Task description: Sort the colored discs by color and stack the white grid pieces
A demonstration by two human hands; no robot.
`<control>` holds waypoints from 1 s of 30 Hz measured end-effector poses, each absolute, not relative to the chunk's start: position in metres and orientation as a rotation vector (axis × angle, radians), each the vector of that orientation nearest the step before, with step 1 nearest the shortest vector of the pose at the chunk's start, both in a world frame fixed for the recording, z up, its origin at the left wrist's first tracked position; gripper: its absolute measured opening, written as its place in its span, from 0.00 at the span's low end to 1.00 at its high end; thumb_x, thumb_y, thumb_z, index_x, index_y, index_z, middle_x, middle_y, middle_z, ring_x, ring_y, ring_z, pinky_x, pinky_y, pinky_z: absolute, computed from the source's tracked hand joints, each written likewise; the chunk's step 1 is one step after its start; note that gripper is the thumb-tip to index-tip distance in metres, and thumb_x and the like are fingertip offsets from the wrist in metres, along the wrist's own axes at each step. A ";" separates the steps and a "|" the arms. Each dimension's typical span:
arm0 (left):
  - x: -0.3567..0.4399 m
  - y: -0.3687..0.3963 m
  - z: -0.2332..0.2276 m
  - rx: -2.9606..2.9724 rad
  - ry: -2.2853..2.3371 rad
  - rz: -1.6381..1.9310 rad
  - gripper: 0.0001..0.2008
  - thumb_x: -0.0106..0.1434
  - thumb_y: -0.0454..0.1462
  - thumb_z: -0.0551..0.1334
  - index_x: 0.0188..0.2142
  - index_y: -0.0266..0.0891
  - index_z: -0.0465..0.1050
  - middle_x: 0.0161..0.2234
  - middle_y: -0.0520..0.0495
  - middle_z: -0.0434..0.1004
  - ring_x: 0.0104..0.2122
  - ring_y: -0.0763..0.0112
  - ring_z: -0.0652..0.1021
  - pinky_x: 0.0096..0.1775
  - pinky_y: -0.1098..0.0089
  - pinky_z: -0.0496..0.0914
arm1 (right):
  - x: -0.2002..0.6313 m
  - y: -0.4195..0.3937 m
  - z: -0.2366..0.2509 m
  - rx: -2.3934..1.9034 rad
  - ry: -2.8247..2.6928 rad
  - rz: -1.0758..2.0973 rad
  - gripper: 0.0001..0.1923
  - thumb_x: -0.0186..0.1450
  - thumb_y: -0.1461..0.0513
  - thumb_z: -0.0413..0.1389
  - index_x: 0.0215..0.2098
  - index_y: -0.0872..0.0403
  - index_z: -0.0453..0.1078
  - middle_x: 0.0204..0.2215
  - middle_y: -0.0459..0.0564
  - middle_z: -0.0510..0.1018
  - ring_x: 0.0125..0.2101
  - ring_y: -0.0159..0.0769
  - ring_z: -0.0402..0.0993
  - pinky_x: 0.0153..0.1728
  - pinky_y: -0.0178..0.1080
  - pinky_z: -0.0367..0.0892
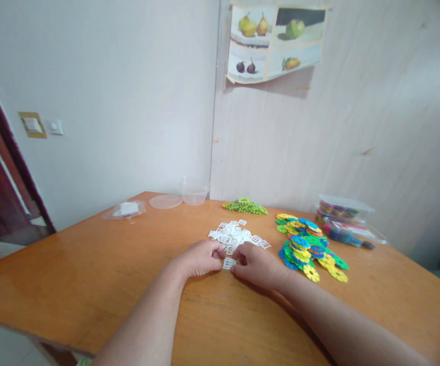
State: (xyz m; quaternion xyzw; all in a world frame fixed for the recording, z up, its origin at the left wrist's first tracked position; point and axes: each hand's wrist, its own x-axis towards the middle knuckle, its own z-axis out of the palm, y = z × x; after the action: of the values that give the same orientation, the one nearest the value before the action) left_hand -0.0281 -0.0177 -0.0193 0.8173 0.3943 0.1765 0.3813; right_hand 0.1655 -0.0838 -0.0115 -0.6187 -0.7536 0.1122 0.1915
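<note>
A small white lattice piece [228, 263] lies between the fingertips of the two hands, low over the table [212, 315] or resting on it; which of these cannot be told. The left hand [204, 258] has its fingertips at the piece's left edge, and the right hand [260, 264] meets its right side with thumb and finger curled; whether either is pinching it or only touching it does not show. For a part this thin and open, a light hold on the outer edges would probably serve best, with one hand steadying while the other adjusts, since hard pressure could bend the bars. Just beyond the fingertips sits a loose heap of white pieces [233, 235], close enough that a corner might snag, so working slightly nearer the body seems wise. Farther past the grip lies a green pile [245, 206], with a clear tub [195, 194] and a flat lid [166, 202] to its left. Right of the grip, coloured discs [305, 244] spread near the right hand, so that wrist should keep its sideways swing small; clear boxes [353, 231] stand beyond them.
</note>
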 end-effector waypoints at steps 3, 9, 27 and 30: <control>-0.028 -0.016 -0.021 2.083 0.997 0.454 0.14 0.46 0.35 0.60 0.35 0.37 0.73 0.26 0.54 0.69 0.24 0.75 0.67 0.24 0.76 0.58 | 0.165 -0.083 -0.012 -1.720 -2.112 0.315 0.06 0.55 0.60 0.59 0.32 0.53 0.73 0.28 0.45 0.72 0.27 0.31 0.64 0.26 0.32 0.53; -0.028 -0.016 -0.019 2.080 0.988 0.441 0.15 0.46 0.34 0.60 0.36 0.36 0.73 0.25 0.55 0.68 0.25 0.76 0.67 0.24 0.76 0.58 | 0.164 -0.085 -0.014 -1.679 -2.111 0.335 0.07 0.56 0.60 0.58 0.33 0.53 0.74 0.28 0.45 0.74 0.27 0.31 0.65 0.26 0.32 0.53; -0.028 -0.022 -0.014 2.079 1.023 0.404 0.15 0.48 0.41 0.64 0.36 0.38 0.73 0.26 0.55 0.70 0.25 0.75 0.67 0.25 0.76 0.57 | 0.215 -0.056 -0.015 -1.928 -1.864 0.097 0.14 0.59 0.59 0.56 0.43 0.51 0.74 0.37 0.49 0.74 0.33 0.34 0.70 0.32 0.34 0.57; -0.028 -0.021 -0.017 2.107 1.029 0.408 0.15 0.49 0.41 0.64 0.36 0.39 0.73 0.26 0.55 0.70 0.25 0.75 0.67 0.25 0.76 0.57 | 0.211 -0.056 -0.016 -1.999 -1.877 0.049 0.18 0.58 0.54 0.58 0.45 0.50 0.74 0.40 0.50 0.74 0.34 0.36 0.71 0.30 0.35 0.56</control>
State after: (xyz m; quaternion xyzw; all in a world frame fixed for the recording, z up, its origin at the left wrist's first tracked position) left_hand -0.0278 -0.0205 -0.0168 0.8219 0.4012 0.1593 0.3716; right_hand 0.2115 -0.0563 -0.0157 -0.7144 -0.6708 0.0177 0.1985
